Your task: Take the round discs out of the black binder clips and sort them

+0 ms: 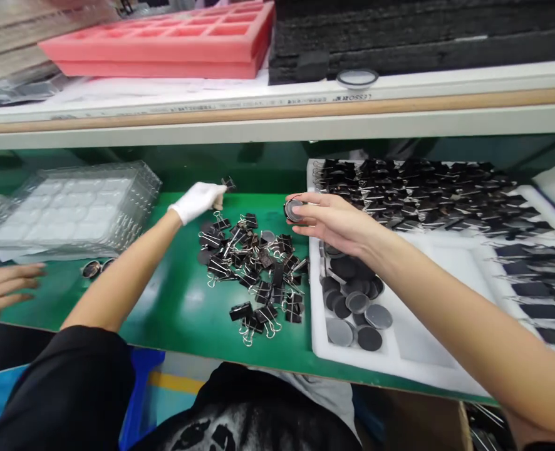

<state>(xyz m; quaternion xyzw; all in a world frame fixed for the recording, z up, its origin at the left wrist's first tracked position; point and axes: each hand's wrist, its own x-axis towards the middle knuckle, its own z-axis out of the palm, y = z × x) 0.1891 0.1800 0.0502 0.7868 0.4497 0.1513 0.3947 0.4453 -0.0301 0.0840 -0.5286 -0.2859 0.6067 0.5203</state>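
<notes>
My left hand (201, 199), in a white glove with bare fingertips, pinches a small black binder clip (229, 183) above the back of the green table (178, 294). My bare right hand (327, 219) holds a small round grey disc with a dark rim (295, 211) between its fingers, near the left edge of the white foam tray (319, 326). Between and below my hands lies a heap of black binder clips (259, 263) with silver wire handles. Grey and black round discs (357, 302) lie in the tray under my right forearm.
Rows of black clips (428, 188) fill the tray's back and right side. Clear plastic trays (71, 203) are stacked at left, with round pieces (91, 269) nearby. Another person's hand (5, 291) reaches in at far left. Above, a shelf (240, 128) bears pink foam (165, 53).
</notes>
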